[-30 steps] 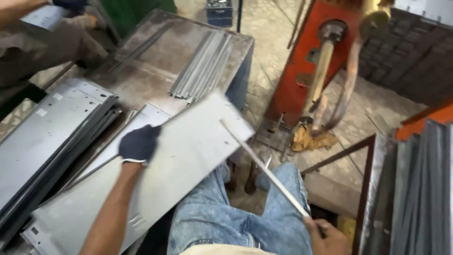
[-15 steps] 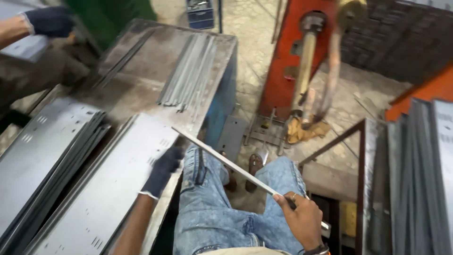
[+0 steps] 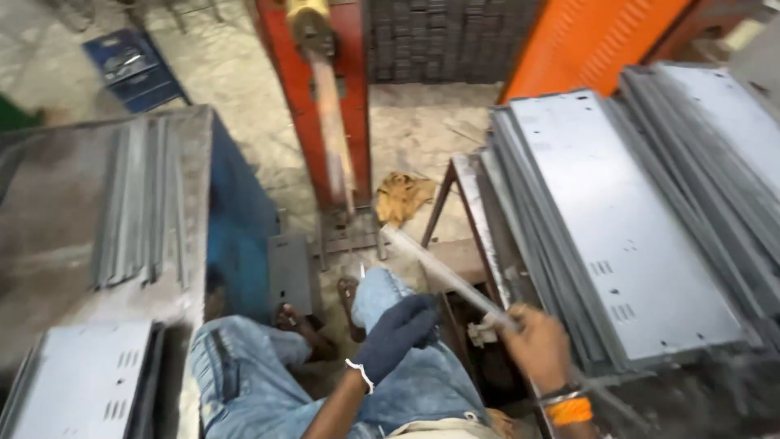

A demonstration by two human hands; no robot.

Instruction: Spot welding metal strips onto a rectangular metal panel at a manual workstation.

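Gripping metal strip [image 3: 443, 272], right hand [image 3: 536, 345]; gloved left hand [image 3: 398, 333] over knee.

gloved left hand [image 3: 396, 332] relaxed over lap, bare right hand [image 3: 536, 343] fisted

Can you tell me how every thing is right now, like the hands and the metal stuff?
left hand: dark glove on, resting over the knee, holding nothing
right hand: bare, closed around the metal strip
metal strip: held, slanting up and to the left
stack of metal panels: lying tilted on the right
thin strips: lying flat on the table
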